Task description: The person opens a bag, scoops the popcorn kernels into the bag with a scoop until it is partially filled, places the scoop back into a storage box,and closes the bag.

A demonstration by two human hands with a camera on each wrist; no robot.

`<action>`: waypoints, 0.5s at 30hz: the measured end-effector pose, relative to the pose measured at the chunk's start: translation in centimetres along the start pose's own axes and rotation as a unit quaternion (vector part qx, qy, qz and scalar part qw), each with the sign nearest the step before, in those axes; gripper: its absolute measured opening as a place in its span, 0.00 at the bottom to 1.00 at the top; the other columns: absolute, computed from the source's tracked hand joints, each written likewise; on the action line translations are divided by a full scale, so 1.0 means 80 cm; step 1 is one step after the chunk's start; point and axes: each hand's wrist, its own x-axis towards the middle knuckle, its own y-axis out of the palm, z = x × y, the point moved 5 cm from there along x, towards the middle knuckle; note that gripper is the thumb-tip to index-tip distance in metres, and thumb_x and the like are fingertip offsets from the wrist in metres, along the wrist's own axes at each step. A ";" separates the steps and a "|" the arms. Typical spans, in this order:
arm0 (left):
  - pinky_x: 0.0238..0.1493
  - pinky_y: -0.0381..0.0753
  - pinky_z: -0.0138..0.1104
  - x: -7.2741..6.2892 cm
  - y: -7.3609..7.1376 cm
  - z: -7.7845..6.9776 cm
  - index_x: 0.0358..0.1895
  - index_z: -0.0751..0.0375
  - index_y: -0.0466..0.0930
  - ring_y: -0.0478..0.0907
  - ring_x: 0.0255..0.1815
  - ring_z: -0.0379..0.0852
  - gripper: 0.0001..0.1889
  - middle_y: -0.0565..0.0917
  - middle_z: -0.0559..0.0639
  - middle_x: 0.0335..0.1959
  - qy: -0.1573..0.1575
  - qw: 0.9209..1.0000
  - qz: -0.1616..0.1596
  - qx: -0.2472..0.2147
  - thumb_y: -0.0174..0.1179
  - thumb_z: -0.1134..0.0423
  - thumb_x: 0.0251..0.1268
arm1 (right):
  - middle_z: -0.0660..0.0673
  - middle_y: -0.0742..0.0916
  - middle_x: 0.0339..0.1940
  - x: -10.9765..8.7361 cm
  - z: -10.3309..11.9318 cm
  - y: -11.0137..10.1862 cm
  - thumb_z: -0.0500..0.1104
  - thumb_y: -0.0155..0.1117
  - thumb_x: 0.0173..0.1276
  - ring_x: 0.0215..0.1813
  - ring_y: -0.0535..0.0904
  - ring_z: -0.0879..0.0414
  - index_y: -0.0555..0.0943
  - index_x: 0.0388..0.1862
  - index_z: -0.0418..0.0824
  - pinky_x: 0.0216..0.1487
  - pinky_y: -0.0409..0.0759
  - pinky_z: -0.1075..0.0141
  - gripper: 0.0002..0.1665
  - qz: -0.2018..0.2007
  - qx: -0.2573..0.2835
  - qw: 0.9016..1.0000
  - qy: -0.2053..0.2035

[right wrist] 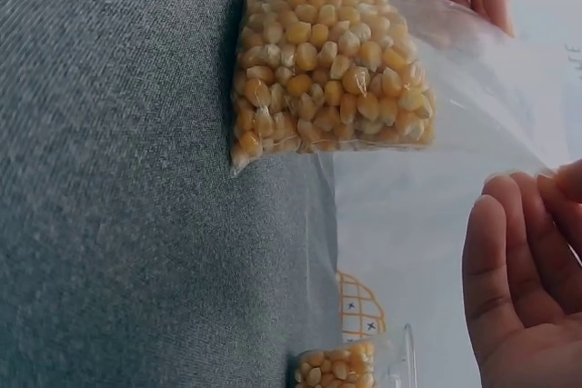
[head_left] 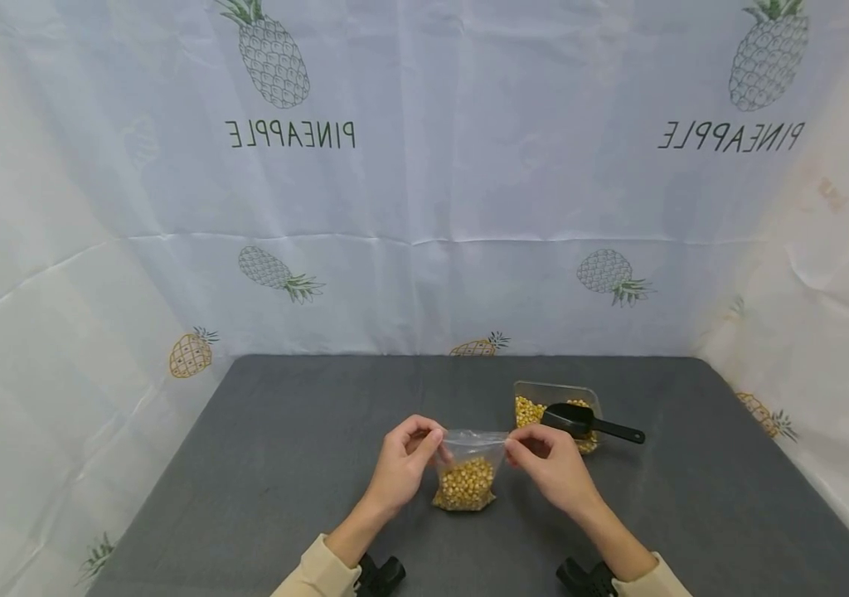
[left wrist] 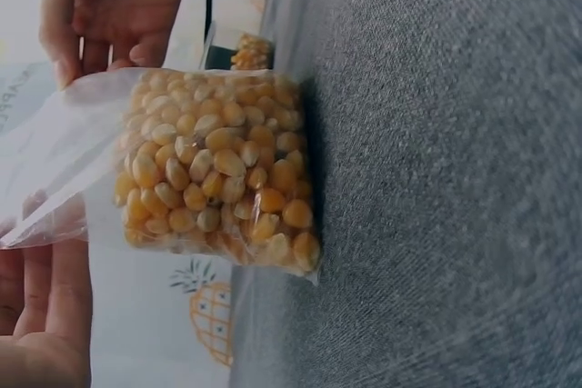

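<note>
A clear plastic bag (head_left: pixel 467 481) of yellow corn kernels stands on the grey table between my two hands. My left hand (head_left: pixel 404 460) pinches the bag's top left corner between thumb and fingers. At the opposite top corner my right hand (head_left: pixel 550 463) pinches the plastic the same way. In the left wrist view the kernels (left wrist: pixel 214 165) fill the lower part of the bag, with the slack plastic above them. The right wrist view shows the bag's upper edge stretched toward the right hand's fingertips (right wrist: pixel 546 179).
Behind the right hand sits a clear plastic box (head_left: pixel 557 391) holding more corn kernels. A black scoop (head_left: pixel 577 419) lies across it, handle pointing right. The grey tabletop (head_left: pixel 305 439) runs back to a pineapple-print curtain (head_left: pixel 409 182), which also hangs at both sides.
</note>
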 end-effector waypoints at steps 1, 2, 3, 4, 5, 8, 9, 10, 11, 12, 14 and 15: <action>0.40 0.86 0.41 0.000 0.000 0.000 0.46 0.72 0.78 0.85 0.33 0.50 0.10 0.82 0.69 0.34 0.003 1.000 0.000 0.009 0.54 0.66 0.80 | 0.44 0.86 0.32 0.000 0.000 0.001 0.38 0.66 0.73 0.33 0.84 0.54 0.85 0.40 0.32 0.38 0.84 0.64 0.08 -0.001 0.000 1.000 0.002; 0.41 0.85 0.40 0.000 -0.001 -0.001 0.46 0.71 0.79 0.85 0.33 0.50 0.10 0.82 0.68 0.34 0.004 1.000 0.000 0.014 0.54 0.65 0.80 | 0.44 0.86 0.33 0.001 -0.001 0.001 0.38 0.66 0.73 0.34 0.84 0.55 0.85 0.41 0.33 0.39 0.84 0.64 0.07 -0.001 0.001 1.000 0.005; 0.41 0.85 0.40 0.000 -0.001 -0.001 0.46 0.70 0.79 0.84 0.33 0.50 0.09 0.82 0.67 0.34 0.002 1.000 0.000 0.017 0.54 0.65 0.80 | 0.44 0.86 0.34 0.001 -0.002 0.002 0.38 0.66 0.73 0.35 0.85 0.55 0.85 0.42 0.34 0.40 0.84 0.64 0.07 -0.001 0.001 1.000 0.008; 0.42 0.85 0.40 0.000 -0.001 -0.001 0.46 0.70 0.79 0.84 0.34 0.50 0.09 0.82 0.67 0.35 0.001 1.000 0.000 0.018 0.54 0.65 0.80 | 0.43 0.86 0.36 0.002 -0.003 0.003 0.39 0.66 0.73 0.37 0.84 0.55 0.85 0.43 0.35 0.41 0.84 0.64 0.07 0.001 0.001 1.000 0.013; 0.43 0.85 0.39 0.000 -0.001 -0.001 0.46 0.70 0.79 0.84 0.34 0.50 0.09 0.82 0.67 0.35 -0.001 1.000 0.000 0.018 0.54 0.65 0.80 | 0.43 0.86 0.38 0.003 -0.003 0.004 0.39 0.66 0.74 0.39 0.84 0.55 0.85 0.44 0.35 0.42 0.84 0.65 0.08 0.004 -0.001 1.000 0.016; 0.43 0.85 0.39 0.000 -0.001 -0.001 0.46 0.71 0.78 0.84 0.35 0.46 0.10 0.81 0.67 0.36 -0.009 1.000 -0.003 0.017 0.54 0.65 0.80 | 0.42 0.86 0.43 0.007 -0.004 0.009 0.42 0.67 0.73 0.43 0.84 0.51 0.84 0.49 0.36 0.44 0.83 0.64 0.11 0.020 -0.007 0.999 0.025; 0.43 0.85 0.39 0.000 -0.002 -0.001 0.46 0.71 0.78 0.83 0.35 0.45 0.10 0.81 0.67 0.36 -0.010 1.000 -0.004 0.017 0.54 0.65 0.80 | 0.42 0.86 0.44 0.008 -0.004 0.011 0.42 0.67 0.73 0.43 0.84 0.50 0.85 0.49 0.37 0.43 0.83 0.64 0.12 0.027 -0.009 0.999 0.026; 0.43 0.85 0.38 0.000 -0.002 -0.001 0.46 0.71 0.78 0.83 0.35 0.44 0.10 0.81 0.66 0.37 -0.011 1.000 -0.006 0.016 0.54 0.65 0.80 | 0.42 0.86 0.45 0.010 -0.004 0.013 0.43 0.68 0.73 0.43 0.84 0.48 0.85 0.50 0.37 0.43 0.82 0.63 0.12 0.033 -0.008 0.999 0.029; 0.43 0.85 0.38 0.000 -0.002 -0.001 0.46 0.71 0.78 0.83 0.35 0.44 0.10 0.81 0.66 0.37 -0.012 1.000 -0.007 0.015 0.54 0.65 0.80 | 0.41 0.86 0.44 0.011 -0.003 0.014 0.43 0.68 0.73 0.43 0.84 0.46 0.85 0.50 0.37 0.42 0.83 0.62 0.13 0.038 -0.006 0.999 0.030; 0.44 0.85 0.38 0.000 -0.002 -0.002 0.46 0.71 0.78 0.83 0.36 0.43 0.09 0.81 0.66 0.37 -0.011 1.000 -0.008 0.015 0.54 0.65 0.80 | 0.41 0.86 0.43 0.012 -0.003 0.016 0.43 0.68 0.73 0.42 0.84 0.44 0.85 0.49 0.36 0.41 0.83 0.61 0.13 0.042 -0.003 0.999 0.034; 0.44 0.84 0.38 -0.001 -0.002 -0.002 0.46 0.71 0.78 0.83 0.36 0.43 0.09 0.81 0.66 0.37 -0.009 1.000 -0.010 0.015 0.54 0.65 0.80 | 0.40 0.87 0.42 0.013 -0.002 0.017 0.43 0.69 0.72 0.41 0.84 0.43 0.86 0.47 0.36 0.41 0.83 0.58 0.12 0.044 0.003 0.998 0.040; 0.44 0.84 0.38 -0.001 -0.002 -0.002 0.46 0.71 0.78 0.83 0.36 0.43 0.09 0.81 0.67 0.36 -0.007 1.000 -0.010 0.015 0.54 0.65 0.80 | 0.40 0.87 0.41 0.013 -0.002 0.018 0.43 0.69 0.72 0.41 0.84 0.43 0.86 0.47 0.36 0.41 0.83 0.57 0.12 0.042 0.005 0.998 0.042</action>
